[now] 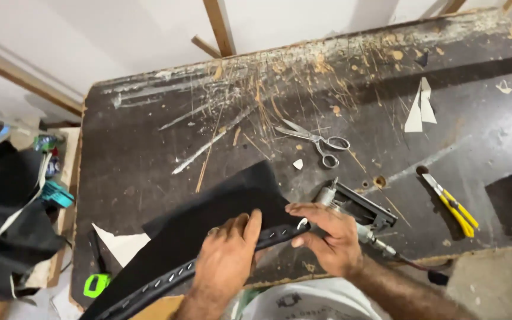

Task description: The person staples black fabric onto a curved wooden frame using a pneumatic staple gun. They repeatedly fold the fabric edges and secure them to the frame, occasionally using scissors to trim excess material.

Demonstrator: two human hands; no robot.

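At the near edge of the tabletop point(149, 136): one curved black strip point(173, 275) with a row of small slots, lying over one sheet of black fabric point(220, 204). Left hand point(226, 264) pressed flat on strip and fabric, fingers together, grip not closed around anything. Right hand point(327, 234) at the strip's end, grip narrow, thumb and fingertips pinching that end. Just behind the right hand, touching it: one metal staple gun point(357, 207) with a hose off its rear. Farther back: one pair of scissors point(315, 139), blades shut. To the right: one yellow utility knife point(454, 204). Beyond it, two white paper offcuts point(419, 109), side by side. Near the scissors, one small white chip point(298, 164). At the left corner: one white paper scrap point(122, 243) and one green-tipped tool point(96, 284). Containers: none in sight.
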